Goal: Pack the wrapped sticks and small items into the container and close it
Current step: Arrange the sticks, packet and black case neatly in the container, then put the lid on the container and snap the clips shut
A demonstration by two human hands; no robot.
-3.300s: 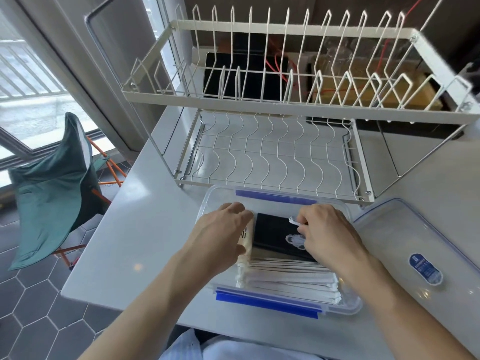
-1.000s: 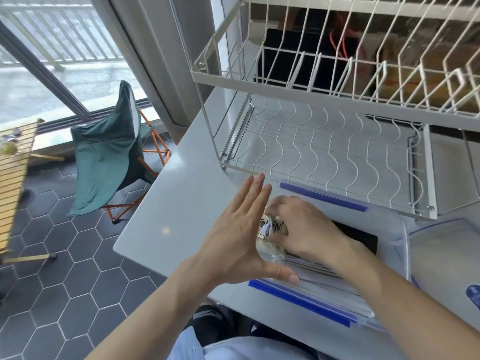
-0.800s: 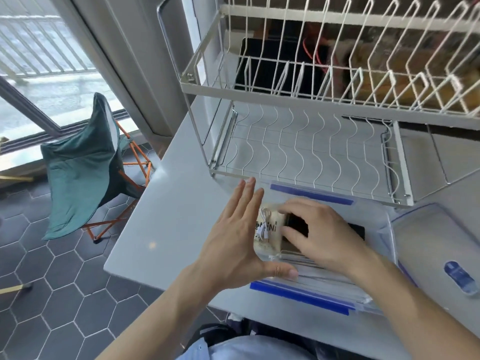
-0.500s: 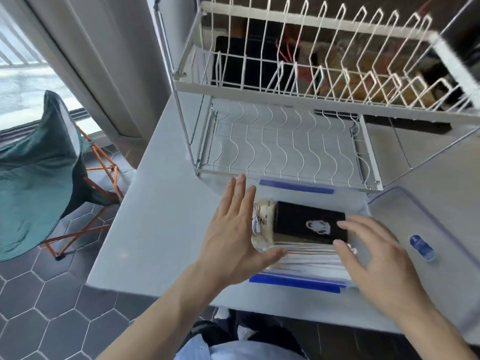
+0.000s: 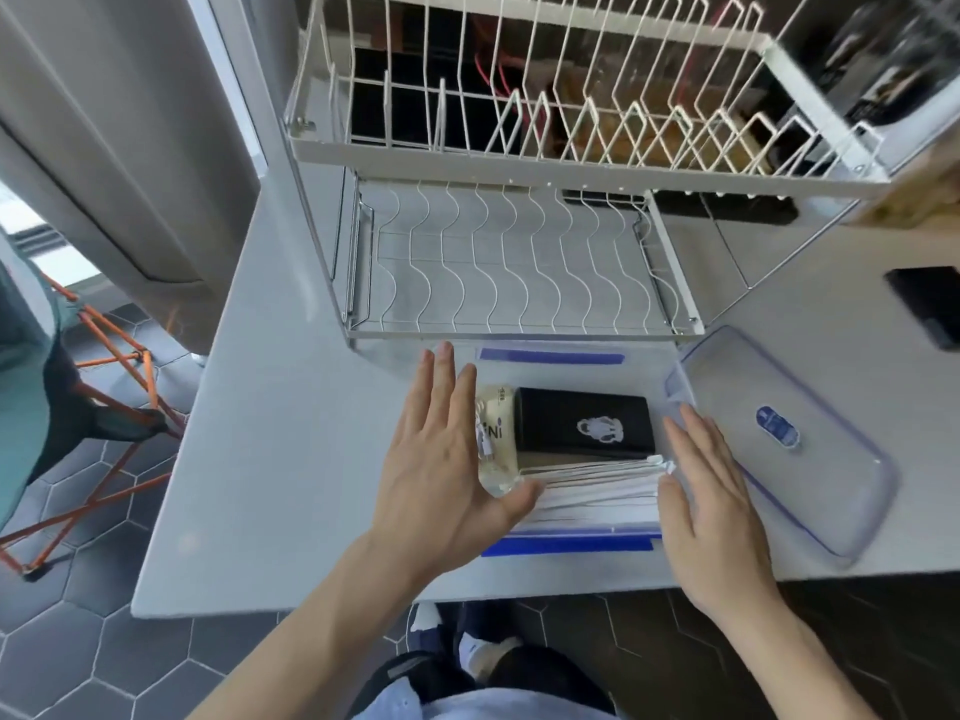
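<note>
On a pale table (image 5: 291,459) before a white dish rack (image 5: 519,262), the clear container (image 5: 550,356) holds wrapped sticks (image 5: 597,491), a black box (image 5: 582,423) and a small packet (image 5: 493,433). The left hand (image 5: 441,470) and right hand (image 5: 711,501) flank it, fingers straight, holding nothing; the lid (image 5: 810,459) lies just right.

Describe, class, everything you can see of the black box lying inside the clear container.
The black box is a flat rectangular case, matte and dark, with a pale printed emblem in the middle of its top. It lies flat and lengthwise in the far half of the container. A pale packet sits against its left end and the wrapped sticks lie along its near edge. Neither hand touches it.
</note>
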